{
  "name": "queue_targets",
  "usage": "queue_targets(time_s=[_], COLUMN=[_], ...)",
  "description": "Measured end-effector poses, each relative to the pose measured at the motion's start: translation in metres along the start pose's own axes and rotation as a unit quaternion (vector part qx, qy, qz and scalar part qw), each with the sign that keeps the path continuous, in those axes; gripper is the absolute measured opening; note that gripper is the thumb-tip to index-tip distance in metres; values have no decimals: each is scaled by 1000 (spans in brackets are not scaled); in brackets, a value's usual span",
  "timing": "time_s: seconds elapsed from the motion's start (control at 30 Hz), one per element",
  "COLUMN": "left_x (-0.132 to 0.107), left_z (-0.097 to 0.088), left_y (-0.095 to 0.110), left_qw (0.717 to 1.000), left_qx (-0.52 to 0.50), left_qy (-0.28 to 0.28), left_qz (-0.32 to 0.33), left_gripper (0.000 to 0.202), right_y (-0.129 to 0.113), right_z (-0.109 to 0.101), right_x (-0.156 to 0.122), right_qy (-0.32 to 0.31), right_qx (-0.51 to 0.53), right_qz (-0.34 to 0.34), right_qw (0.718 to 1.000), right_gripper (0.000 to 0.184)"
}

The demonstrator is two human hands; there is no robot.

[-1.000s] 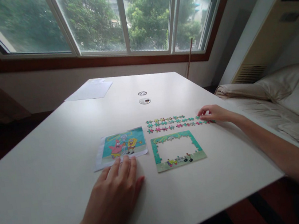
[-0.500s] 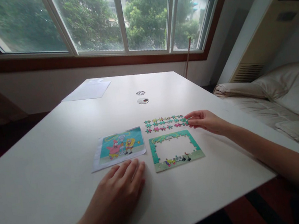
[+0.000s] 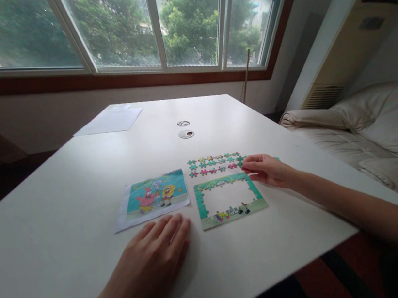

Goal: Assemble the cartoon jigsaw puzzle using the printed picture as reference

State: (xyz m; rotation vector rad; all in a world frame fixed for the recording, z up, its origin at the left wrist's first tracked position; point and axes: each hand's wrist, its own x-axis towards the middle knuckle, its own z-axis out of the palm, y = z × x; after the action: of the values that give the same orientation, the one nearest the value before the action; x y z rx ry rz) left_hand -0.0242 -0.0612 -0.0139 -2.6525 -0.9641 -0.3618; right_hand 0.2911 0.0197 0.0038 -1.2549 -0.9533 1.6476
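Note:
My left hand (image 3: 153, 253) lies flat on the white table (image 3: 60, 186), fingers stretched out, just below a cartoon picture sheet (image 3: 151, 198). My right hand (image 3: 266, 169) is closed in a pinch at the upper right corner of a partly built puzzle frame (image 3: 229, 199), apparently on a small puzzle piece. Two rows of loose puzzle pieces (image 3: 213, 164) lie just above the frame, beside my right fingertips.
A white paper sheet (image 3: 109, 121) lies at the table's far left. Two round cable ports (image 3: 184, 129) sit in the table's middle. A beige cushioned seat (image 3: 365, 132) stands right of the table, and a stick (image 3: 245, 84) leans below the windows.
My right hand has moved left and toward me, from the right end of the loose piece rows to the frame's upper right corner. My left hand slid slightly off the picture sheet.

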Motion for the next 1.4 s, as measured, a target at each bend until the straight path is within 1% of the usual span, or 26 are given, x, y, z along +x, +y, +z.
queue_targets(time_s=[0.27, 0.47, 0.6, 0.7, 0.77, 0.8, 0.87, 0.97, 1.07, 1.13, 1.23, 1.4], left_x=[-1, 0, 1, 2, 5, 7, 13, 25, 36, 43, 50, 50], left_z=[-1, 0, 0, 1, 0, 0, -1, -4, -4, -2, 4, 14], left_y=[0, 0, 0, -1, -2, -2, -1, -1, -1, -1, -2, -3], left_qw=[1000, 1000, 1000, 1000, 999, 999, 999, 998, 997, 997, 997, 997], left_qx=[16, 21, 12, 7, 1, -3, -15, -44, -61, -66, -68, -77], left_qy=[-9, -13, -11, -9, -6, -5, -7, -24, -41, -38, -25, -24], left_qz=[12, 18, 20, 29, 35, 37, 37, 36, 28, 28, 27, 18], left_gripper=[33, 33, 32, 31, 30, 28, 26, 23, 20, 17, 14, 15], right_y=[1, 2, 0, 1, 2, 2, 2, 2, 1, 1, 2, 8], right_z=[-3, -3, 0, 2, 4, 6, 11, 24, 40, 51, 65, 77], right_x=[2, 2, 0, -1, -2, -2, -4, -6, -3, 1, 10, 20], right_qy=[-35, -50, -41, -64, -100, -117, -139, -128, -123, -131, -129, -129], right_qx=[53, 51, 4, -84, -179, -232, -331, -441, -500, -515, -525, -531], right_qz=[30, 27, 13, -38, -89, -118, -175, -241, -272, -284, -305, -315], right_qw=[998, 997, 999, 994, 975, 958, 917, 855, 813, 798, 784, 776], right_gripper=[11, 13, 17, 22, 30, 30, 25, 17, 12, 12, 11, 11])
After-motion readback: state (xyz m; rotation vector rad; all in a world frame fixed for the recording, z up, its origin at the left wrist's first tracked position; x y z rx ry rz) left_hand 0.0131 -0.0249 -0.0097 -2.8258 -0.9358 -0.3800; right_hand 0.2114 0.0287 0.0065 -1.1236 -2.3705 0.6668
